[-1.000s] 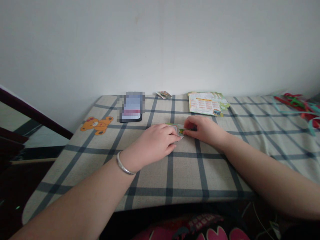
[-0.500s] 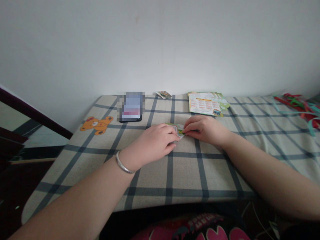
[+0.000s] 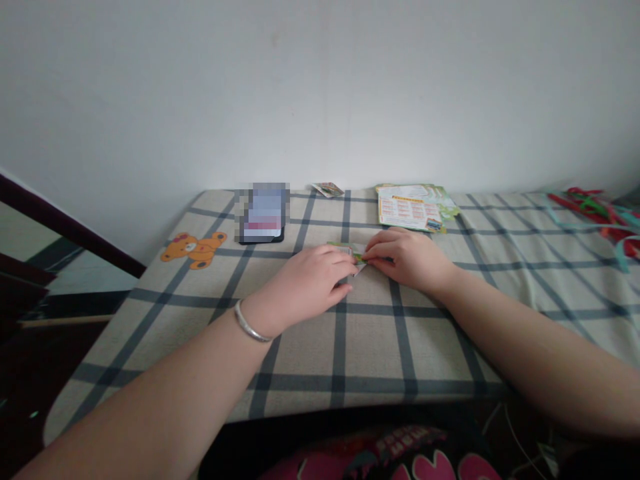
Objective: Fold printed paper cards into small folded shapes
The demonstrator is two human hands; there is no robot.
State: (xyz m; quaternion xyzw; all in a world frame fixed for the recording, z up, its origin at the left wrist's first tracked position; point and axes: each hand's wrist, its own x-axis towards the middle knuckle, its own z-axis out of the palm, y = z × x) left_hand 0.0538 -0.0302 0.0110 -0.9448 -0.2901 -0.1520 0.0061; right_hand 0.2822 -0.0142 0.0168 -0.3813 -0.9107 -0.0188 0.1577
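A small printed piece of paper (image 3: 359,250), green and white and apparently folded, lies on the checked tablecloth between my hands. My left hand (image 3: 320,280), with a silver bangle at the wrist, covers its left part and presses it with bent fingers; the thumb is apart, nearer the table's front. At the paper's right side, my right hand (image 3: 400,257) pinches the edge between thumb and fingertips. Much of the paper is hidden under the fingers.
Against the wall lie a stack of printed sheets (image 3: 407,210) and a small folded paper piece (image 3: 329,190). A phone (image 3: 263,217) rests at the left, near a teddy bear picture (image 3: 195,250). Red and green ribbons (image 3: 595,207) lie at the far right.
My right hand has shifted slightly left along the paper, closer to my left fingertips. Less of the paper's right corner shows. Everything else stays in place.
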